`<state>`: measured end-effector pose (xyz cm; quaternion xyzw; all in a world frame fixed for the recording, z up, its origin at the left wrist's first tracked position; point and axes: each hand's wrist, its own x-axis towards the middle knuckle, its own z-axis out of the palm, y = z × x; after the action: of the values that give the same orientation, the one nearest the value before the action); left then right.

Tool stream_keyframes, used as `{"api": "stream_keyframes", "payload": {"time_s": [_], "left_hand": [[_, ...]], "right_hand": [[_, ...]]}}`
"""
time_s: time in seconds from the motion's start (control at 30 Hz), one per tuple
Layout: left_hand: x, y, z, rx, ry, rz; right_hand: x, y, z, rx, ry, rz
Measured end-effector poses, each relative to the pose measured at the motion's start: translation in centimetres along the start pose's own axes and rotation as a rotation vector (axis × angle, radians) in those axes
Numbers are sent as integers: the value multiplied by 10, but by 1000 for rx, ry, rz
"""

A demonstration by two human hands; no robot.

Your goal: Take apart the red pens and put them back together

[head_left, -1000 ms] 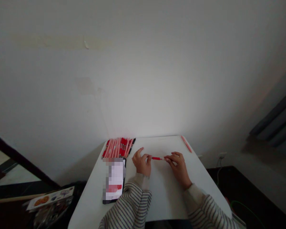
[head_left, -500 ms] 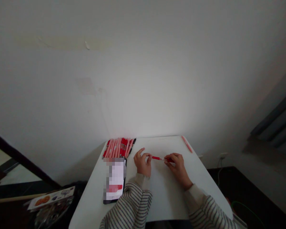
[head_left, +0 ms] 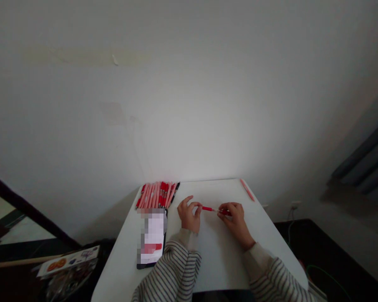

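Observation:
Between my hands, a red pen is held level over the white table (head_left: 220,260), apparently in two sections. My left hand (head_left: 189,216) pinches the outer end of the left red pen section (head_left: 207,208) between thumb and forefinger, its other fingers raised. My right hand (head_left: 234,220) has thumb and fingers closed around the right red pen section (head_left: 226,212). A thin pale piece shows between the sections; whether they are joined there is too small to tell.
A row of pink, red and black pens (head_left: 156,195) lies at the table's back left. Just in front of it rests a phone (head_left: 153,239) with a blurred screen. One pink pen (head_left: 247,190) lies by the back right edge. The wall (head_left: 189,105) stands directly behind.
Both hands have shifted very slightly to the right, and more of the right red section shows between the right fingers. The grips look the same.

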<state>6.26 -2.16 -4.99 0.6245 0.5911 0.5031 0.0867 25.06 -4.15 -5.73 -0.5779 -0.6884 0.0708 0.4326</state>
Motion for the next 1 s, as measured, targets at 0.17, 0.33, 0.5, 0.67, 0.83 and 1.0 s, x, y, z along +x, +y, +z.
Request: {"api": "stream_keyframes", "payload": {"time_s": [0.17, 0.33, 0.5, 0.67, 0.83, 1.0], "left_hand": [[1, 4, -4, 7, -31, 4], [1, 7, -6, 10, -56, -2], [1, 6, -4, 28, -58, -23], [1, 3, -4, 34, -48, -8], [2, 4, -5, 25, -54, -24], [2, 3, -5, 22, -55, -22]], "right_hand": [[3, 1, 0, 33, -51, -43], [4, 3, 1, 60, -66, -32], [0, 7, 4, 155, -47, 33], [-1, 9, 6, 183, -12, 35], [2, 8, 3, 126, -31, -4], [5, 6, 0, 53, -48, -45]]}}
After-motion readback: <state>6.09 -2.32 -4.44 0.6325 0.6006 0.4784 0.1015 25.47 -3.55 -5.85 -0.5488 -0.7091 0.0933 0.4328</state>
